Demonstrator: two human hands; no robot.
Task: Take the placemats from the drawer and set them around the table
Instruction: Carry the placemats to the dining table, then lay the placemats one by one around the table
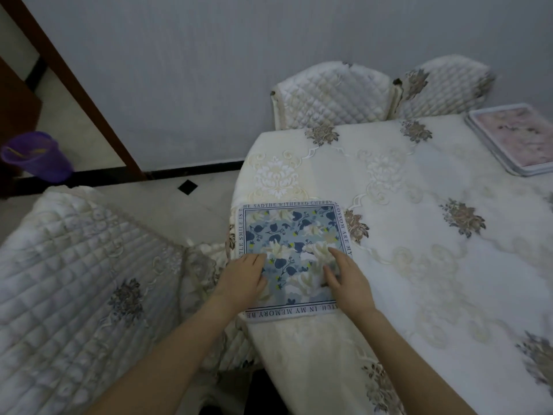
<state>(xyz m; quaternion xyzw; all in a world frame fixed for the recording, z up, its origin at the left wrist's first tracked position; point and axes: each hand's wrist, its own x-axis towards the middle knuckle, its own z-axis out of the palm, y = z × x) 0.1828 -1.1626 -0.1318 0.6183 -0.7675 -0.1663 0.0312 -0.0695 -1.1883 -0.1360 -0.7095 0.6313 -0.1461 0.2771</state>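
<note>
head view. a dining corner against a plain grey wall; the tabletop (pixel 419 235) is covered in a cream embroidered cloth, with quilted chair covers drawn up around it and a tiled floor beyond.

a blue floral placemat (pixel 294 235) with a lettered border lies flat at the near left edge of the tabletop, directly under both hands. the left hand (pixel 244 278) rests palm-down on the mat's left side, fingers spread and apart, clamped on nothing. the right hand (pixel 347 280) rests likewise on the mat's right side, fingers splayed, pressing rather than gripping. the mat extends forward beyond the fingertips of both hands, and its near border sits just back of the wrists, close to where the cloth drops off the edge.

well beyond the right hand, at the far right of the tabletop, a pink placemat (pixel 514 137) lies on what looks like a small stack; how many lie under it cannot be told. a quilted chair (pixel 74 265) stands to the left of the left hand, and two more chair backs (pixel 332 97) stand ahead of both hands. a purple bin (pixel 36 157) stands on the floor far to the left.

judgement: the step in hand is seating and squaring this mat. to do it well, keep both palms flat, smooth outward so no ripple forms, line the near border parallel with the tabletop edge, and lift off straight so the cloth beneath is not dragged.
</note>
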